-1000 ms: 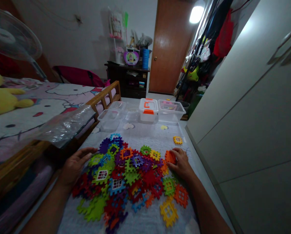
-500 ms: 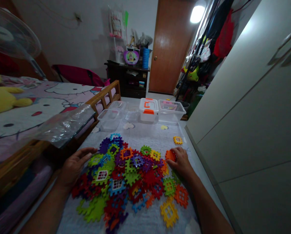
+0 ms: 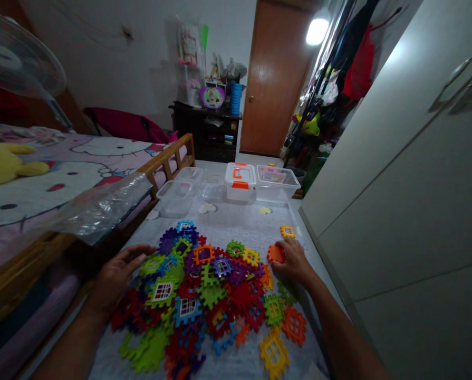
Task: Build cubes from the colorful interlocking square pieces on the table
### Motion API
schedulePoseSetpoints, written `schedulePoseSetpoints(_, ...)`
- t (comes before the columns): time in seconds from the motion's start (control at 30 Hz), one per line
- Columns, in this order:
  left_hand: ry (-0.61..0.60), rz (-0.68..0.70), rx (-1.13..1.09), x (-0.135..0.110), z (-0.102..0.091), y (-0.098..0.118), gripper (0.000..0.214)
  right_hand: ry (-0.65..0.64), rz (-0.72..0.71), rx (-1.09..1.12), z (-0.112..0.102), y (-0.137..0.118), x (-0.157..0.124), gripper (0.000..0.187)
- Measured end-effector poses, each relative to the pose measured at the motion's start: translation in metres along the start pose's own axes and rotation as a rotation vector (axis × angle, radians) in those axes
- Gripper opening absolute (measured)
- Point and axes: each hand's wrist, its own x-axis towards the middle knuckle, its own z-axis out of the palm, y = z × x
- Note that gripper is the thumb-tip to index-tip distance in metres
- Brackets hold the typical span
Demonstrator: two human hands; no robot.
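Observation:
A heap of colourful plastic interlocking tiles (image 3: 208,290) lies on a pale grey mat (image 3: 239,221) in front of me. My right hand (image 3: 293,261) rests at the heap's right edge with its fingers closed on an orange tile (image 3: 276,253). My left hand (image 3: 117,277) lies flat and open on the heap's left edge, fingers stretched over green and purple tiles. A lone yellow tile (image 3: 287,231) sits apart, just beyond my right hand.
Clear plastic boxes (image 3: 176,196) and a white box with an orange handle (image 3: 240,181) stand at the mat's far end. A bed with a wooden frame (image 3: 166,158) and a crumpled plastic bag (image 3: 101,206) runs along the left. A white wardrobe (image 3: 397,184) walls the right.
My right hand has slid a little away from me with the orange tile. The view has tilted slightly. My left hand has barely shifted.

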Motion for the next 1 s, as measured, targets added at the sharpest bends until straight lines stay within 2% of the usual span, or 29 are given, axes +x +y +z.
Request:
schedulePoseSetpoints(0.13, -0.007, 0.0, -0.007, 0.0, 0.0, 0.0, 0.047, 0.04, -0.011, -0.092, -0.013, 0.004, 0.036, 0.049)
schedulePoseSetpoints(0.33, -0.021, 0.005, -0.002, 0.002, -0.005, -0.008, 0.047, -0.048, -0.028, -0.14, -0.014, 0.012, 0.08, 0.05)
schedulePoseSetpoints(0.43, -0.031, 0.005, -0.005, 0.003, -0.007, -0.012, 0.046, -0.103, -0.045, -0.155, -0.012, 0.015, 0.085, 0.049)
schedulePoseSetpoints(0.57, -0.026, 0.009, 0.013, 0.004, -0.007, -0.012, 0.046, -0.146, -0.058, -0.165, -0.013, 0.017, 0.085, 0.061)
schedulePoseSetpoints(0.7, -0.012, 0.002, 0.013, 0.002, -0.005, -0.009, 0.046, -0.173, -0.068, -0.171, -0.014, 0.019, 0.088, 0.047)
schedulePoseSetpoints(0.77, -0.011, -0.001, 0.013, 0.002, -0.004, -0.008, 0.047, -0.174, -0.063, -0.171, -0.012, 0.02, 0.091, 0.047)
schedulePoseSetpoints(0.9, -0.022, -0.004, 0.025, 0.001, -0.005, -0.006, 0.049, -0.18, -0.058, -0.147, -0.011, 0.024, 0.095, 0.052)
schedulePoseSetpoints(1.0, -0.015, -0.009, 0.021, 0.001, -0.004, -0.005, 0.049, -0.164, -0.052, -0.112, -0.021, 0.036, 0.097, 0.063)
